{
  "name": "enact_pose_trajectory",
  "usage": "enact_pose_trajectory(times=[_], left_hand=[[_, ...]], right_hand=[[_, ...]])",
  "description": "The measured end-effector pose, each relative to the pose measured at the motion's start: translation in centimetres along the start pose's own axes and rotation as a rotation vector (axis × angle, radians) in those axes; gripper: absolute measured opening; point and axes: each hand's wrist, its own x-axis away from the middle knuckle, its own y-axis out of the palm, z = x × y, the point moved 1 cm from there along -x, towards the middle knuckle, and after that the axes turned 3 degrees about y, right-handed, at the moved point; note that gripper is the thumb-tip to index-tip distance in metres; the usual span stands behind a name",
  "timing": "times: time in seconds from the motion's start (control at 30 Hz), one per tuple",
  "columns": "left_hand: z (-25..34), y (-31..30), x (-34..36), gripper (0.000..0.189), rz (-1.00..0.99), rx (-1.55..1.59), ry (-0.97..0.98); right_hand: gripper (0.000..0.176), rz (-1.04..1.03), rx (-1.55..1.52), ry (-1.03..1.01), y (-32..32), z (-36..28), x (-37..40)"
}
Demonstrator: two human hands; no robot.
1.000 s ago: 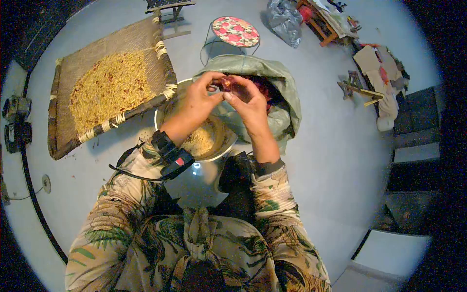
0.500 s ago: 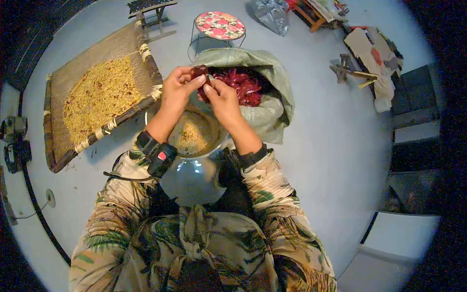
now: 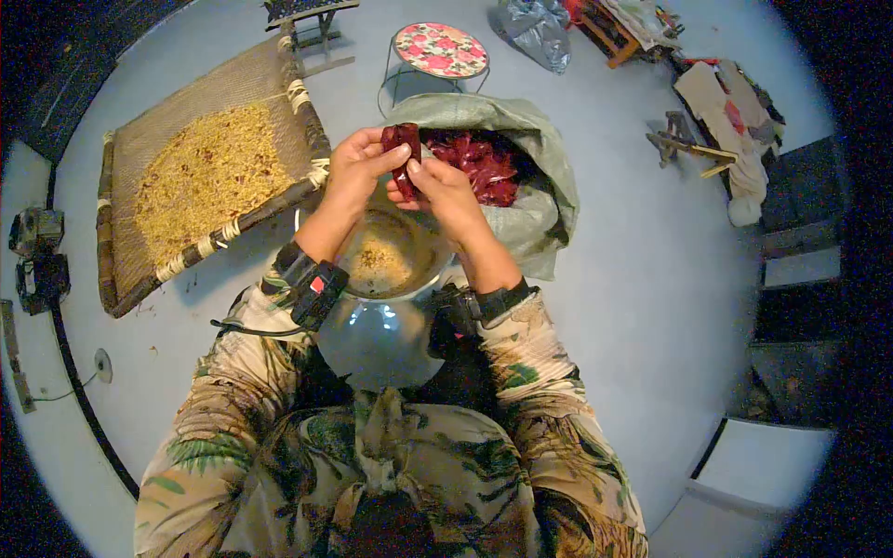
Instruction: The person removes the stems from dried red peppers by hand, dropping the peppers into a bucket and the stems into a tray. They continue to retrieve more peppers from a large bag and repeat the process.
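a: where's the dried red chili (image 3: 402,139) right now?
b: up between both hands, over the far side of the metal bowl (image 3: 420,244) and just in front of the sack's open mouth. it stands roughly upright, with its top end poking out above the fingers.

a: what is the left hand (image 3: 356,174) doing with it?
b: it's closed on the upper part of the pod, thumb on the near side and fingers curled round the far side. that's a pinch, not a full fist.

a: and the right hand (image 3: 448,193)?
b: it grips the lower part, with its thumb pressed to the pod right beside the left thumb. the other fingers are folded in underneath, and the two hands touch at the thumbs.

a: anything in the bowl?
b: a heap of pale seeds (image 3: 381,260) at the bottom, below the hands and between the forearms.

a: and the sack?
b: the green sack (image 3: 549,200) has its rim rolled down and is full of red chilies (image 3: 484,160). it sits just beyond the right hand, and it looks pressed against the bowl, though i can't tell for sure.

a: what's over on the left?
b: a woven tray (image 3: 149,139) spread with yellowish seeds (image 3: 200,172), its near corner just beside the bowl. a floral stool (image 3: 440,49) stands beyond the sack.
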Motion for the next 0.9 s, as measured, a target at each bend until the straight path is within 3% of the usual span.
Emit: enact_pose_trajectory(times=[0.2,0.47,0.6,0.9], left_hand=[[-0.1,-0.8,-0.1,0.022,0.041,0.112,-0.084],[-0.9,-0.7,-0.4,0.03,0.027,0.196,-0.169],[-1.5,-0.6,-0.7,0.034,0.047,0.082,-0.053],[-0.7,-0.6,-0.4,0.03,0.082,-0.018,0.02]], right_hand=[[0.025,-0.096,0.08,-0.026,0.4,-0.4,0.4],[0.017,0.029,0.088,-0.072,0.0,0.3,-0.2],[0.016,0.133,0.266,-0.157,-1.1,1.5,-1.2],[0.025,-0.02,0.164,-0.126,-0.3,2.1,-1.4]])
